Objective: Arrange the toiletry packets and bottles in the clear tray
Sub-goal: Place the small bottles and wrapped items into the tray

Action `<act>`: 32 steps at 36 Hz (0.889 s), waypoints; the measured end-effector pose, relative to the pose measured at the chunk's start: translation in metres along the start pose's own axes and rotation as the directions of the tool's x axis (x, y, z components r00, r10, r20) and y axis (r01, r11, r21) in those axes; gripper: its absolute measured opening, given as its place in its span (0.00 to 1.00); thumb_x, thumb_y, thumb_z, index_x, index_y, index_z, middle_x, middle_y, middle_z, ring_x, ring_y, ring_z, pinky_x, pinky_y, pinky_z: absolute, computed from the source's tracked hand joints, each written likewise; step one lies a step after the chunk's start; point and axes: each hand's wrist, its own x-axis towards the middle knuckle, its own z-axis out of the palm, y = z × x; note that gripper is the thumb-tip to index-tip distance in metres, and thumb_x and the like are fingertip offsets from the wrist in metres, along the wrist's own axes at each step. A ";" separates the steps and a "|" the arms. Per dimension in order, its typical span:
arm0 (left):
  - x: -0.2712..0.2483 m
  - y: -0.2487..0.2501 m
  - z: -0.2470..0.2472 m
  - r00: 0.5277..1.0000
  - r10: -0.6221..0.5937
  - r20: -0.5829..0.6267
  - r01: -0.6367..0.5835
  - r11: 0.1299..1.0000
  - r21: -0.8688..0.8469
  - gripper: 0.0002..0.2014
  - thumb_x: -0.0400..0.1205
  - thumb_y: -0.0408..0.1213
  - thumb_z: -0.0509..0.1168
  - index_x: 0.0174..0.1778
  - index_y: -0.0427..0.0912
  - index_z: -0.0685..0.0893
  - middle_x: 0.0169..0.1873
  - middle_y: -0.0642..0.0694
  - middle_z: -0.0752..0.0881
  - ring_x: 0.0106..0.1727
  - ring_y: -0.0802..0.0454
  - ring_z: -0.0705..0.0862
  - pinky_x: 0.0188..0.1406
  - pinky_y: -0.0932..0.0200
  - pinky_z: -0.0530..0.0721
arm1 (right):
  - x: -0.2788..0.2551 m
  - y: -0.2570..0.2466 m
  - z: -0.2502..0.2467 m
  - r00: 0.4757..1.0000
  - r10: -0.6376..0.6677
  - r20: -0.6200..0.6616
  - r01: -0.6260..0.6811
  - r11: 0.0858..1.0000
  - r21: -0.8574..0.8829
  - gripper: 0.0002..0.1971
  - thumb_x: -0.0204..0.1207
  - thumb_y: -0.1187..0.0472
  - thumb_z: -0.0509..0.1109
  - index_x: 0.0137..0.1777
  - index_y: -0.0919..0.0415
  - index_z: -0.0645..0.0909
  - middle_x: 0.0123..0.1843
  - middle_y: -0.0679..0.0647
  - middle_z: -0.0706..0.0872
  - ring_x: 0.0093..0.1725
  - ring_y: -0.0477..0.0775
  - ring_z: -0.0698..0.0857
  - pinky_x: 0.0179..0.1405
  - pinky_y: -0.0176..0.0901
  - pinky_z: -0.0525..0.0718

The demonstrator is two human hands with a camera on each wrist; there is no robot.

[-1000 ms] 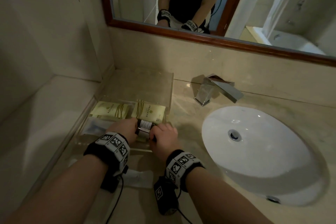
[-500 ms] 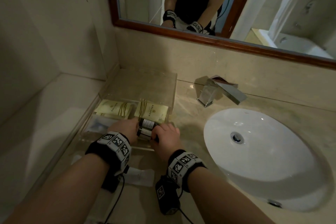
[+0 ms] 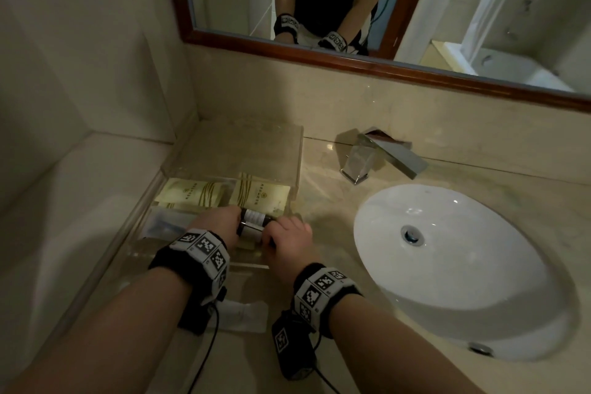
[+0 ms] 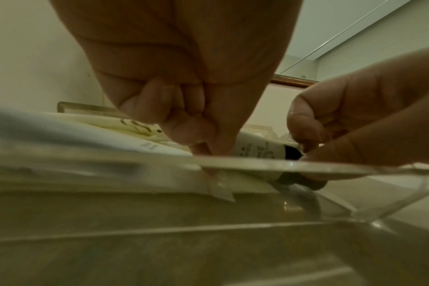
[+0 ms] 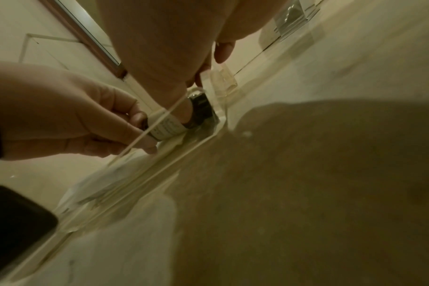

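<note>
The clear tray [image 3: 298, 153] stands on the counter left of the sink. Two cream packets [image 3: 192, 193] [image 3: 260, 197] lie flat in its back half. Two small dark bottles with white labels [image 3: 253, 217] lie on their sides in the front right part. My left hand [image 3: 228, 221] pinches their left ends with curled fingers [image 4: 196, 123]. The right hand [image 3: 273, 235] grips the dark cap ends, fingers curled [image 4: 304, 123]. In the right wrist view a bottle [image 5: 168, 128] shows through the tray wall between both hands. A pale clear packet [image 3: 169, 226] lies in the tray's front left.
A white sachet [image 3: 246, 317] lies on the counter in front of the tray, under my left wrist. The white basin [image 3: 463, 265] and chrome tap [image 3: 383, 153] are to the right. A tiled wall and ledge close the left side; a mirror [image 3: 415, 9] hangs behind.
Both hands have stayed at the bottles in the tray. A second labelled bottle has come into sight between them. The head view has shifted a little.
</note>
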 end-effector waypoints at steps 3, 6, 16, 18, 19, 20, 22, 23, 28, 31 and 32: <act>0.001 -0.002 0.001 1.000 0.004 0.002 -0.004 1.000 -0.001 0.08 0.82 0.35 0.60 0.56 0.43 0.76 0.54 0.44 0.84 0.56 0.45 0.83 0.54 0.55 0.80 | 0.000 0.002 0.002 0.999 -0.011 -0.032 0.011 1.000 0.008 0.02 0.70 0.64 0.69 0.42 0.59 0.81 0.47 0.55 0.83 0.51 0.60 0.78 0.48 0.44 0.61; 0.000 -0.004 0.002 1.000 0.001 -0.010 -0.001 1.000 -0.013 0.11 0.81 0.37 0.61 0.58 0.44 0.76 0.54 0.45 0.85 0.56 0.46 0.84 0.54 0.55 0.80 | -0.001 0.002 0.003 0.999 -0.022 -0.040 0.023 1.000 0.008 0.02 0.70 0.63 0.70 0.41 0.58 0.81 0.47 0.55 0.83 0.51 0.59 0.78 0.48 0.44 0.60; 0.001 -0.006 0.006 1.000 -0.010 -0.015 0.010 1.000 0.018 0.14 0.79 0.37 0.63 0.61 0.45 0.76 0.55 0.45 0.85 0.56 0.45 0.84 0.54 0.53 0.82 | -0.001 0.001 -0.002 0.999 -0.035 -0.011 0.035 0.999 0.012 0.05 0.72 0.60 0.69 0.47 0.59 0.81 0.52 0.55 0.82 0.56 0.57 0.76 0.48 0.43 0.59; 0.001 -0.007 0.007 1.000 -0.017 -0.013 0.017 1.000 0.014 0.13 0.79 0.37 0.62 0.60 0.46 0.76 0.54 0.45 0.85 0.55 0.45 0.85 0.54 0.53 0.82 | -0.002 0.002 -0.001 0.999 -0.036 -0.029 0.036 0.999 0.006 0.05 0.70 0.59 0.71 0.44 0.58 0.81 0.50 0.54 0.83 0.54 0.58 0.77 0.47 0.43 0.59; 0.001 -0.007 0.007 1.000 -0.020 -0.011 0.020 1.000 0.009 0.13 0.79 0.38 0.63 0.60 0.46 0.77 0.53 0.45 0.86 0.55 0.45 0.85 0.55 0.52 0.83 | -0.003 0.003 0.001 0.999 -0.036 -0.041 0.036 0.999 0.006 0.05 0.68 0.59 0.73 0.42 0.58 0.81 0.48 0.54 0.83 0.52 0.59 0.78 0.47 0.43 0.60; 0.001 -0.007 0.007 1.000 -0.023 -0.009 0.023 1.000 0.004 0.13 0.78 0.38 0.63 0.59 0.46 0.77 0.53 0.46 0.86 0.54 0.45 0.85 0.55 0.52 0.84 | -0.003 0.004 0.002 0.998 -0.033 -0.050 0.034 0.999 0.006 0.05 0.67 0.60 0.74 0.40 0.58 0.81 0.46 0.54 0.84 0.50 0.59 0.79 0.46 0.43 0.60; 0.000 -0.008 0.008 1.000 -0.024 -0.001 0.024 1.000 0.000 0.14 0.78 0.39 0.64 0.59 0.47 0.77 0.53 0.46 0.86 0.54 0.45 0.85 0.56 0.51 0.84 | -0.005 0.005 0.004 0.997 -0.033 -0.067 0.033 0.999 0.002 0.06 0.66 0.59 0.74 0.39 0.58 0.80 0.45 0.54 0.84 0.50 0.59 0.79 0.46 0.43 0.60; 0.000 -0.008 0.008 1.000 -0.023 0.002 0.023 1.000 0.004 0.14 0.78 0.39 0.64 0.59 0.47 0.77 0.52 0.46 0.86 0.54 0.46 0.85 0.56 0.52 0.84 | -0.005 0.005 0.004 0.997 -0.035 -0.067 0.035 0.999 0.002 0.06 0.67 0.59 0.74 0.40 0.57 0.80 0.46 0.54 0.84 0.50 0.59 0.79 0.47 0.43 0.60; -0.001 -0.007 0.008 1.000 -0.024 0.007 0.024 0.999 0.039 0.11 0.79 0.38 0.64 0.56 0.46 0.75 0.52 0.45 0.84 0.54 0.45 0.84 0.55 0.52 0.82 | -0.006 0.005 -0.001 0.999 -0.034 -0.034 0.034 0.999 -0.007 0.06 0.71 0.56 0.71 0.45 0.57 0.80 0.51 0.53 0.82 0.55 0.57 0.76 0.49 0.42 0.59; -0.002 -0.007 0.008 1.000 -0.011 0.012 0.010 0.998 0.062 0.11 0.79 0.38 0.64 0.56 0.45 0.75 0.53 0.45 0.84 0.55 0.45 0.83 0.56 0.52 0.82 | -0.007 0.006 0.000 0.999 -0.037 -0.018 0.037 0.999 0.000 0.06 0.72 0.56 0.70 0.46 0.57 0.80 0.52 0.52 0.82 0.56 0.56 0.75 0.49 0.42 0.59; -0.003 -0.007 0.008 1.000 -0.005 0.015 0.004 0.998 0.067 0.11 0.79 0.38 0.64 0.55 0.44 0.75 0.53 0.44 0.84 0.55 0.45 0.83 0.56 0.52 0.82 | -0.007 0.006 0.000 0.999 -0.038 -0.018 0.038 0.999 0.005 0.06 0.72 0.56 0.70 0.45 0.56 0.80 0.52 0.52 0.82 0.56 0.57 0.76 0.49 0.43 0.60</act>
